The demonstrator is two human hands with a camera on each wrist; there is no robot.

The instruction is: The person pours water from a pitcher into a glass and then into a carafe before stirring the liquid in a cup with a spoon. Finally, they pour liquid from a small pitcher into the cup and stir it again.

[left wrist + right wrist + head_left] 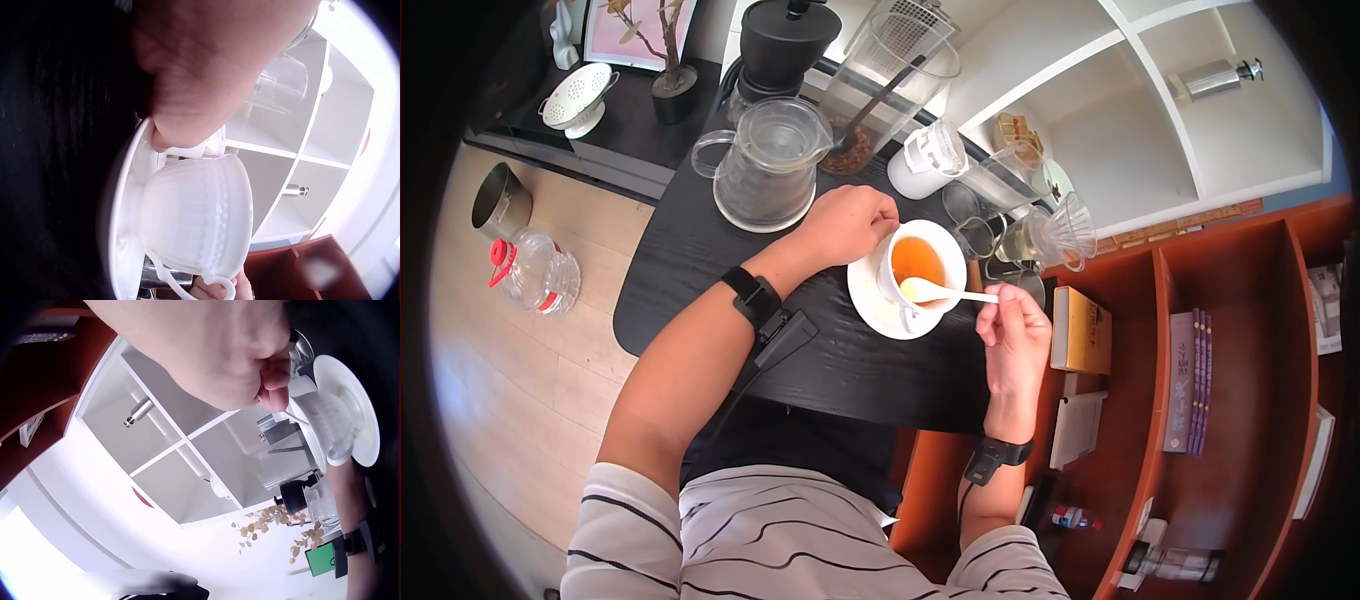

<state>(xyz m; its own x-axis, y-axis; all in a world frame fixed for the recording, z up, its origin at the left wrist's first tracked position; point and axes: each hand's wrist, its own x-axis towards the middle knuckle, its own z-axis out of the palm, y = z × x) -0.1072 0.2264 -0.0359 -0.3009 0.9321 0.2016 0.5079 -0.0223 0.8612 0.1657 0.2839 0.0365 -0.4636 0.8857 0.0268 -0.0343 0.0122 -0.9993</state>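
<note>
A white fluted cup (194,206) of amber liquid (916,256) stands on a white saucer (867,305) upon the black table. My right hand (1015,325) pinches the handle end of a white spoon (970,295); the bowl end lies inside the cup at the liquid. From the left, my left hand (850,222) holds the saucer's far-left rim, with a digit over the edge in the left wrist view and the other fingers hidden. The cup's handle (172,284) shows below the cup there.
A glass server (765,165), a black-topped grinder (788,45) and a tall clear container (890,80) with brown beans stand behind. To the right are a white canister (925,165), a glass dripper (1068,230) and a red-brown bookshelf (1135,400).
</note>
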